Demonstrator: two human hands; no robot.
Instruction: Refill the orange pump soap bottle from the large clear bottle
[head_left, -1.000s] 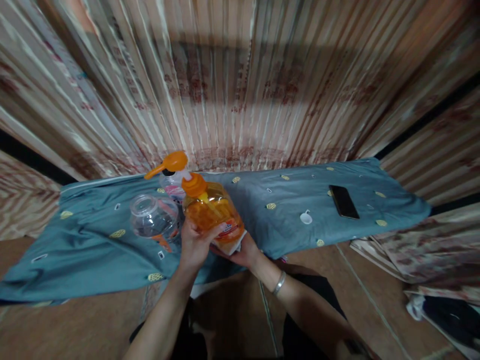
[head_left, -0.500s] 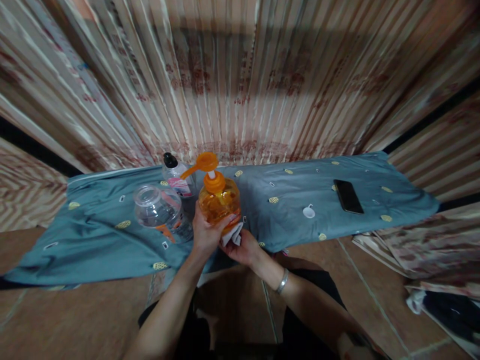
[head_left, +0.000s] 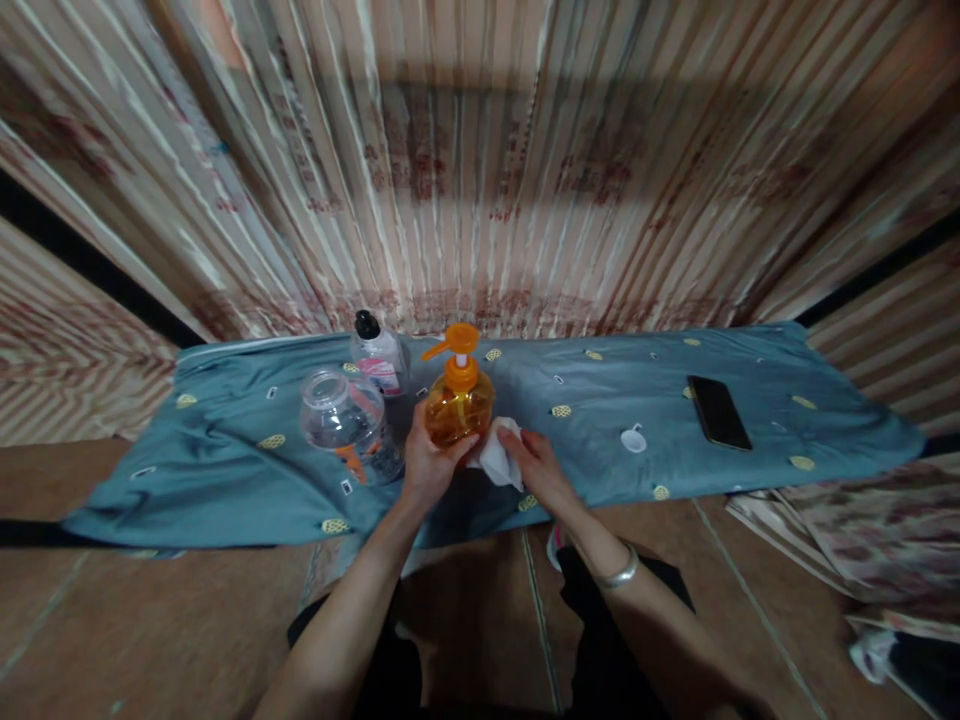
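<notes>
An orange pump bottle (head_left: 454,410) with amber, see-through sides stands upright in the grip of my left hand (head_left: 433,462), its spout pointing left. My right hand (head_left: 538,462) pinches a white tissue (head_left: 498,458) close against the bottle's lower right side. Whether the tissue touches the bottle, I cannot tell. Just left of my left hand is a clear, open-topped plastic jar (head_left: 341,425) with orange markings. Behind it stands a clear bottle with a black cap (head_left: 379,355) and a pink label.
A teal patterned cloth (head_left: 225,480) covers the long narrow table. On its right part lies a black phone (head_left: 718,412). Striped curtains (head_left: 465,200) hang behind the table and at both sides. A light-coloured bag (head_left: 787,530) is at the lower right.
My right hand has come out from under the bottle to its right side, bringing the tissue along. The pump bottle now sits lower and more upright. The view has shifted slightly.
</notes>
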